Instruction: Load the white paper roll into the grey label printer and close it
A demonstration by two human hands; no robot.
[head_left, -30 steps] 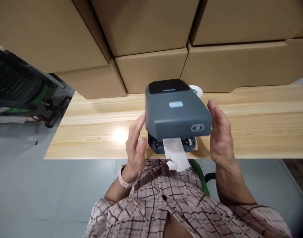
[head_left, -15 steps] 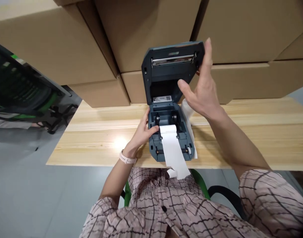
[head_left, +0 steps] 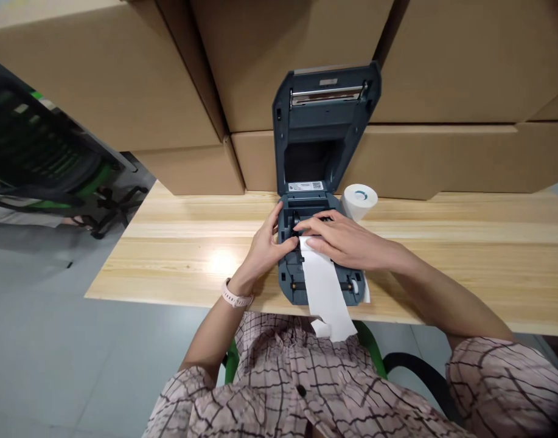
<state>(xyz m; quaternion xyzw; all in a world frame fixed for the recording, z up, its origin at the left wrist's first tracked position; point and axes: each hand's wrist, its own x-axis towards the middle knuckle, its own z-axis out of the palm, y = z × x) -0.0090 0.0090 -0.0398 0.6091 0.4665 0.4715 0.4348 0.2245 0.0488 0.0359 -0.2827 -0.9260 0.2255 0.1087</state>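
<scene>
In the head view, the dark printer [head_left: 286, 263] stands near the front edge of the wooden surface [head_left: 191, 255], its lid [head_left: 315, 134] tipped up so that both hands can reach inside. The left hand [head_left: 267, 246] straddles the side wall, thumb inside and fingers outside, probably to steady it, though how firmly that grip presses I cannot tell. The right hand [head_left: 352, 242] lies over the paper strip [head_left: 327, 292], perhaps to align it; whether its grip is closed on the paper is hidden.

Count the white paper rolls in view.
2: one roll on the table beside the printer, one inside it, partly hidden by the right hand. Others may be hidden.
</scene>
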